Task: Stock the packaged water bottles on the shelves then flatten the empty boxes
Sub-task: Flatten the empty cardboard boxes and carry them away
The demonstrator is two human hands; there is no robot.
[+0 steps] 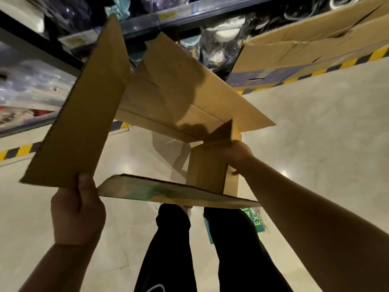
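An empty brown cardboard box [168,102] hangs in the air in front of me, its flaps spread and its bottom open so the floor shows through. My left hand [77,211] grips the near corner of the big left flap, thumb on top. My right hand [237,154] grips the box's right wall near its corner, fingers wrapped behind the cardboard. A near flap with green print [168,190] sticks out between my arms. Packaged bottles in clear wrap [219,39] stand on the shelf behind the box.
Shelving [147,20] runs across the top and left, with yellow price tags on its edge. Another cardboard box [305,45] lies at the upper right beside yellow-black floor tape [347,64]. My legs in dark trousers [189,249] stand on the pale tiled floor.
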